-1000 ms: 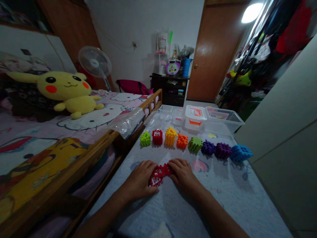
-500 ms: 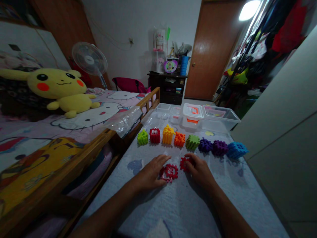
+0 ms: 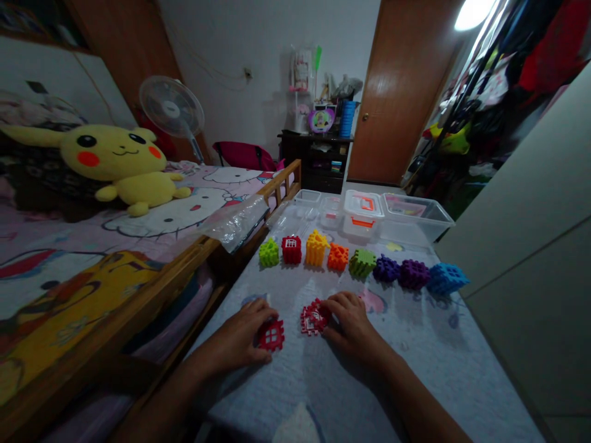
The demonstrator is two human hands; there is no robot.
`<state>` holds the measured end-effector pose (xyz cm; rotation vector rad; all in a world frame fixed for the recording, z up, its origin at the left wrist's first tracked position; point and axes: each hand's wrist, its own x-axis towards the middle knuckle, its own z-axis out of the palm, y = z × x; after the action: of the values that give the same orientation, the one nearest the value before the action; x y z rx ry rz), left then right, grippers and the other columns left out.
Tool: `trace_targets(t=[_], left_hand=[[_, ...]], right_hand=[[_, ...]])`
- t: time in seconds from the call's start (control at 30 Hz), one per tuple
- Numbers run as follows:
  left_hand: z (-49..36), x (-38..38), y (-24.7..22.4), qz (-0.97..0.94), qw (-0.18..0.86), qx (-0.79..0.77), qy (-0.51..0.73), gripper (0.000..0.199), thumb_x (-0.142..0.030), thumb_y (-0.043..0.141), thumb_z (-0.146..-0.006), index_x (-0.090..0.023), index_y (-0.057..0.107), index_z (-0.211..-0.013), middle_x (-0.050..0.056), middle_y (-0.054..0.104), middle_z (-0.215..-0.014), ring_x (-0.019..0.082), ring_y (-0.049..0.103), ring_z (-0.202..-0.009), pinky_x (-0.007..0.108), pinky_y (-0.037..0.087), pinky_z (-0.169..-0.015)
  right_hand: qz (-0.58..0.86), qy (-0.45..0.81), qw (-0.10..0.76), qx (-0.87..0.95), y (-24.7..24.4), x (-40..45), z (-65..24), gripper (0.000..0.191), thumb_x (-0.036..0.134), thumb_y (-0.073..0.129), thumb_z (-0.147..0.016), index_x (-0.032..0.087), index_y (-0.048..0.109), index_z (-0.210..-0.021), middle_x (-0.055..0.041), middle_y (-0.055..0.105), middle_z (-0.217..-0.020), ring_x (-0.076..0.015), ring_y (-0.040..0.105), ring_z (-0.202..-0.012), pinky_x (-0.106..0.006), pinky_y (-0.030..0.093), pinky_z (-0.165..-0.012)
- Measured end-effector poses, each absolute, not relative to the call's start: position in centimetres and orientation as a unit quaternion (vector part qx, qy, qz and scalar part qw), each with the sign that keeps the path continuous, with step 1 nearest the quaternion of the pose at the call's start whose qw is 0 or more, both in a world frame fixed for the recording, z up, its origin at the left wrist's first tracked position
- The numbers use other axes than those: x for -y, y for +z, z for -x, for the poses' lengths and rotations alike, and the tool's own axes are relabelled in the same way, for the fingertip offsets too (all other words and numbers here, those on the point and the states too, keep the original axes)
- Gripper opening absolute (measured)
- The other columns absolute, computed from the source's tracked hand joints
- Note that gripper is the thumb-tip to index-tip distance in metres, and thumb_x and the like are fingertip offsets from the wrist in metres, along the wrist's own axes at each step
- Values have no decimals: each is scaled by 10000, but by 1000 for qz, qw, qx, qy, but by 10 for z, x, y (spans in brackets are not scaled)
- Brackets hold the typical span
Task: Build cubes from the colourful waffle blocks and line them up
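Observation:
My left hand (image 3: pixel 242 335) grips a red plastic building tile (image 3: pixel 272 335) with a four-pane window pattern, thumb and fingers at its left side, at the table's near middle. To its right, my right hand (image 3: pixel 351 320) is closed with its fingertips on the right edge of red notched tiles (image 3: pixel 313 318) that overlap; how many lie there I cannot tell. Behind the hands runs a row of built blocks: lime (image 3: pixel 268 252), red (image 3: pixel 291 250), yellow (image 3: pixel 316 248), orange (image 3: pixel 338 257), green (image 3: pixel 362 263), two purple ones (image 3: pixel 414 274) and blue (image 3: pixel 447 279).
Clear plastic boxes (image 3: pixel 415 215), one with a white lid and orange clips (image 3: pixel 363 206), stand at the table's far end. A wooden bed rail (image 3: pixel 203 249) runs along the left, with a plastic bag (image 3: pixel 237 224) over it. A pale cabinet (image 3: pixel 530 246) borders the right.
My left hand has moved left with the window tile, away from the other red tiles. My right hand has moved left, bringing its red tile to those left on the table.

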<state>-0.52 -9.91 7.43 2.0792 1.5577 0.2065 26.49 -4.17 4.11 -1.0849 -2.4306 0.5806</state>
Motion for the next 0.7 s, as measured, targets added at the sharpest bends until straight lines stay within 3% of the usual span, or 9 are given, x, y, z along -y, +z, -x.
trace_targets(t=[0.13, 0.23, 0.37, 0.53, 0.7], left_hand=[[-4, 94, 73, -772, 269, -569, 93, 369, -250, 665, -673, -225, 583, -1032, 45, 547, -1031, 222, 530, -980, 328, 428, -869], [-9, 88, 70, -781, 264, -554, 113, 329, -244, 645, -690, -218, 584, -1012, 39, 550, -991, 213, 530, -943, 312, 427, -838], [-13, 85, 65, -786, 248, -551, 131, 366, -232, 661, -665, -215, 573, -1020, 34, 542, -982, 210, 524, -938, 312, 424, -836], [-16, 82, 65, -768, 237, -574, 156, 396, -186, 640, -675, -229, 526, -1051, 27, 494, -1027, 191, 535, -913, 309, 449, -814], [-20, 71, 57, -744, 112, -629, 196, 263, -98, 520, -791, -230, 488, -1016, 36, 477, -1037, 197, 519, -955, 324, 449, -828]], right_hand=[[398, 204, 213, 869, 42, 41, -271, 383, 183, 604, -769, 214, 593, -1151, -86, 583, -1129, -256, 466, -1078, -435, 349, -945], [395, 196, 229, 868, 43, 42, -271, 396, 257, 623, -784, 200, 574, -1173, -100, 577, -1159, -270, 454, -1096, -447, 338, -960], [410, 176, 244, 861, 42, 45, -258, 452, 346, 669, -765, 192, 566, -1178, -111, 608, -1127, -294, 458, -1064, -463, 338, -936], [409, 174, 254, 859, 39, 45, -248, 407, 237, 632, -764, 193, 570, -1164, -102, 614, -1111, -274, 485, -1019, -435, 366, -903], [398, 206, 281, 849, 35, 38, -267, 456, 165, 568, -753, 180, 528, -1207, -114, 576, -1184, -261, 495, -1081, -428, 372, -956]])
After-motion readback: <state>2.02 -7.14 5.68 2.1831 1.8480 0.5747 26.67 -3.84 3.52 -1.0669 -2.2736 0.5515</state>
